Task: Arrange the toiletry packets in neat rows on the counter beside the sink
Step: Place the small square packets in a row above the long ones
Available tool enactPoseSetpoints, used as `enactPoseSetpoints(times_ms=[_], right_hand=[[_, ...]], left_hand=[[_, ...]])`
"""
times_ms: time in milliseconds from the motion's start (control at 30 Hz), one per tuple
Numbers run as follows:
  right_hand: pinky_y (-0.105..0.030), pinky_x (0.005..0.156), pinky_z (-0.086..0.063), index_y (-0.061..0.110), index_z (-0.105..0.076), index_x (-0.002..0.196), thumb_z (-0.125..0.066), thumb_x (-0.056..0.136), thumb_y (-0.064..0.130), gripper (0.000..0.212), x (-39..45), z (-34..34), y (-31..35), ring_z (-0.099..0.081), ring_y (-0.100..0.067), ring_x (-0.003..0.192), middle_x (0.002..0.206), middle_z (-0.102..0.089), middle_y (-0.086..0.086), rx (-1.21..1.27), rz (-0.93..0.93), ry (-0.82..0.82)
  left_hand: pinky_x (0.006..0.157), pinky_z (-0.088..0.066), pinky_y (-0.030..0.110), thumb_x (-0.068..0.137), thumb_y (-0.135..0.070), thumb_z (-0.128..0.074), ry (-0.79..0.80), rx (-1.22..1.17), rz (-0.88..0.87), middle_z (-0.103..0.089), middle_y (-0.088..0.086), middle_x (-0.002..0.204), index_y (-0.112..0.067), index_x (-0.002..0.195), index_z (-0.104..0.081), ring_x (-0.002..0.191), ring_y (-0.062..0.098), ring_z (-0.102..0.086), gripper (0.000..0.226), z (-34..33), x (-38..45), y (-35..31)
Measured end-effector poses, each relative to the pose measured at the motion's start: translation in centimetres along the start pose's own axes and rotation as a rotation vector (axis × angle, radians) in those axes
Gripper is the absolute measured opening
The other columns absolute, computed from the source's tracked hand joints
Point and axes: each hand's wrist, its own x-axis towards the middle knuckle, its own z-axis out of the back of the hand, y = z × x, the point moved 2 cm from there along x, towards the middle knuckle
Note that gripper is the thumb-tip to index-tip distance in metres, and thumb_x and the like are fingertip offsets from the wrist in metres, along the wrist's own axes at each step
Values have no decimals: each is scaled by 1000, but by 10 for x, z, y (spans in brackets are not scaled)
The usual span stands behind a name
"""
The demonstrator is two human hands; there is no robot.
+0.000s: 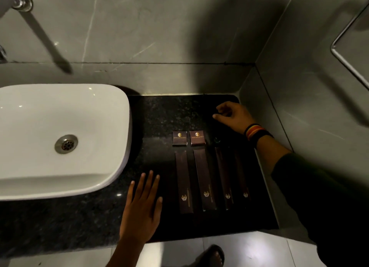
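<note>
The white sink (60, 135) fills the left; right of it the dark counter (163, 117) carries four long packets (204, 179) side by side near the front, two square packets (188, 138) just behind them. The left hand (142, 204) lies flat, open, holding nothing. The right hand (232, 116), fingers curled at the far right corner, may grip something; I cannot tell. Best set any next piece beside the squares, edges matched.

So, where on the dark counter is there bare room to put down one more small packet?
Bare counter lies behind the two small square packets, between the sink and the right hand. A narrower strip lies between the left hand and the sink. The near right is crowded with four long packets.
</note>
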Motion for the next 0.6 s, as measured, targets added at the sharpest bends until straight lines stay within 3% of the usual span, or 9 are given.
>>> enactPoseSetpoints(times_ms=[100, 167, 300, 400, 500, 600], right_hand=[[-39, 91, -55, 14, -74, 101, -75, 83, 33, 26, 35, -5, 6, -70, -22, 95, 99, -75, -5, -49, -26, -69], [-39, 96, -52, 12, -72, 111, -70, 87, 23, 26, 59, -13, 11, -68, -30, 106, 111, -73, -12, -164, -36, -76], [-39, 115, -35, 11, -55, 139, -57, 90, 3, 49, 101, -37, 24, -47, -36, 133, 145, -51, -17, -431, 113, 160], [-45, 110, -41, 16, -58, 136, -57, 90, 5, 48, 116, -51, 25, -52, -38, 127, 140, -52, -17, -636, 177, 312], [-45, 99, -50, 12, -62, 127, -51, 94, 11, 35, 111, -56, 26, -60, -41, 116, 129, -59, -20, -760, 177, 260], [-44, 94, -52, 13, -64, 124, -54, 93, 14, 33, 96, -49, 22, -61, -40, 113, 128, -61, -19, -714, 138, 210]], left_hand=[[130, -23, 56, 108, -39, -35, -22, 12, -13, -32, 6, 177, -16, 167, -36, 166, 28, -26, 63, -2, 0, 1], [130, -22, 55, 107, -39, -38, -26, 34, -22, -32, 5, 177, -17, 167, -36, 166, 27, -25, 65, -4, 0, 3], [125, -26, 53, 99, -40, -45, -45, 101, -24, -40, 8, 173, -14, 161, -47, 162, 25, -28, 68, -7, 5, 5], [123, -28, 53, 95, -41, -48, -62, 117, -38, -43, 9, 170, -13, 159, -50, 161, 26, -29, 69, -9, 6, 8], [124, -28, 54, 98, -40, -49, -62, 88, -38, -39, 7, 173, -14, 161, -47, 163, 26, -27, 69, -8, 6, 8], [129, -23, 54, 103, -39, -45, -47, 37, -31, -33, 4, 177, -17, 166, -38, 167, 24, -22, 67, -8, 3, 7]])
